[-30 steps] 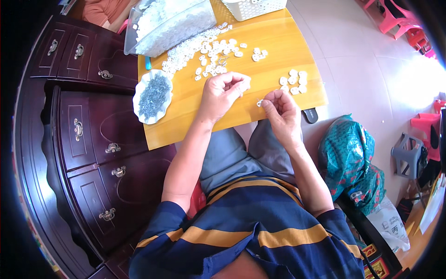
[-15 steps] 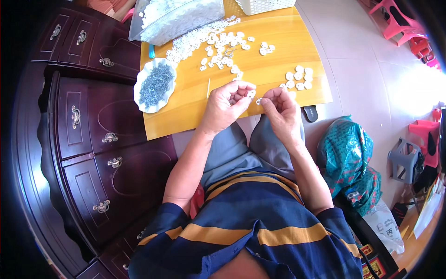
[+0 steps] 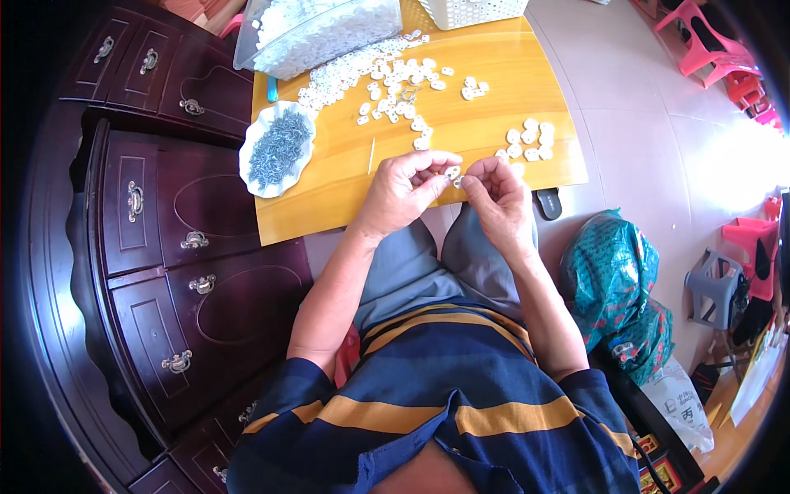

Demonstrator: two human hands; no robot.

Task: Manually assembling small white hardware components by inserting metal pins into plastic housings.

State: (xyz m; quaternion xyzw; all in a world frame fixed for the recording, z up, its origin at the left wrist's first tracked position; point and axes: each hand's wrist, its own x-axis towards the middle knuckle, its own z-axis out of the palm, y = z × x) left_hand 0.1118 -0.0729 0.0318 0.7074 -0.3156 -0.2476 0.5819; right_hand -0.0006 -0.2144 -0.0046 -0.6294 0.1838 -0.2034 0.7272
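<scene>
Above the near edge of the yellow wooden table (image 3: 329,181), my two hands meet fingertip to fingertip. My left hand (image 3: 401,191) pinches a small white plastic piece (image 3: 452,172) with holes between thumb and forefinger. Closed in a pinch as well, my right hand (image 3: 500,200) holds a tiny white piece (image 3: 459,182) against it; its exact shape is too small to tell. Many similar white plastic pieces (image 3: 383,107) lie scattered past my left hand. Beyond my right hand sits a small group of white oval pieces (image 3: 530,138).
A scalloped white dish (image 3: 246,179) full of thin grey metal pins or screws stands at the left. Behind are a clear bin (image 3: 329,49) of white pieces and a white basket (image 3: 477,12). Dark drawers (image 3: 214,222) border the left; green bags (image 3: 613,263) stand at the right.
The piece in my left hand has come rightward to touch the one in my right hand. My right hand has barely moved.
</scene>
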